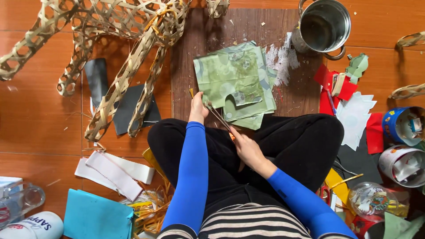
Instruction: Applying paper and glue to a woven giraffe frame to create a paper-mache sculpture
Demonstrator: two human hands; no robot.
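1. Hands work over the lap of a person seated cross-legged on a reddish-brown tiled floor (40,132), both arms in bright blue sleeves.
2. The left hand (198,108) reaches forward to the near edge of a stack of green patterned paper sheets (234,79); its fingers are curled together around the upper end of a thin pale bamboo strip (217,116), with a yellowish tip showing just above the knuckles.
3. The right hand (248,148) sits nearer the body, over the black trousers, fingers closed on the lower end of the same strip, so the strip runs slantwise between the two hands.
4. The green paper sheets lie on a dark brown wooden board (195,40), just beyond the knees; a curved notch is cut out of the top sheet's near edge.
5. White paper scraps (280,59) are scattered on the board to the right of the stack.
6. A shiny steel pot with side handles (323,26) stands at the board's far right corner.
7. A large open-weave bamboo frame with long legs (119,53) spreads across the floor on the left, lying over dark grey sheets (128,108).
8. White fabric strips (115,170) and a turquoise folded sheet (95,217) lie near the left knee.
9. On the right are red paper pieces (327,90), a white cut-out paper shape (354,117) and a blue round tin (398,126), all well apart from the hands.
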